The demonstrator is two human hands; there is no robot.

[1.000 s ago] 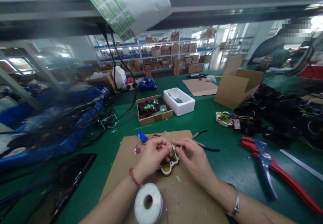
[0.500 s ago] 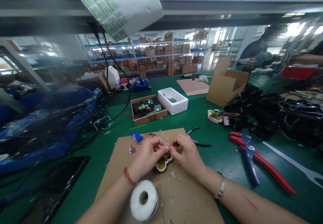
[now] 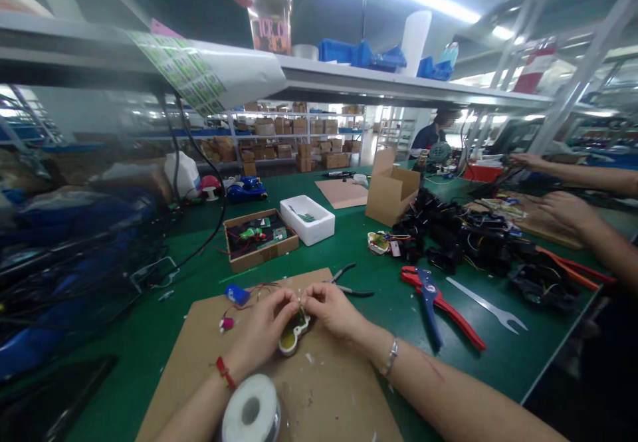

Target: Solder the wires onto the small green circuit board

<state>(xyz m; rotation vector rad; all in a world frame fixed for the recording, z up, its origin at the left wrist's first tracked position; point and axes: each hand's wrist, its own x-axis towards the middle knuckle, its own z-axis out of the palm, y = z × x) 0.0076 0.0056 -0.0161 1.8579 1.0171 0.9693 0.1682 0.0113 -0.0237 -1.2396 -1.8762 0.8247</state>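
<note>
A small white-rimmed part point(image 3: 288, 343) with yellow faces lies on the brown board point(image 3: 319, 389), partly hidden under my fingers. My left hand point(image 3: 272, 319) is closed at its upper left, thumb and fingertips pinched together. Close beside it, my right hand point(image 3: 329, 306) pinches at the part's upper end. Whatever is between the fingertips is too small to make out. Behind the left hand lie a blue cylinder point(image 3: 237, 294) with thin wires and a pink connector point(image 3: 226, 324). Pliers point(image 3: 349, 282) with dark handles rest just past my right hand.
A solder-like spool point(image 3: 252, 410) stands near my left forearm. Red-and-blue wire strippers point(image 3: 432, 306) and a flat wrench point(image 3: 486, 304) lie to the right. A cardboard tray point(image 3: 264, 254) and a white foam box point(image 3: 319, 230) sit behind. Another person's hands point(image 3: 568, 209) work at far right.
The view has turned to the right and tilted up, so the bench things appear further left and more of the upper shelf shows. Both hands stay pinched together at the white-rimmed part.
</note>
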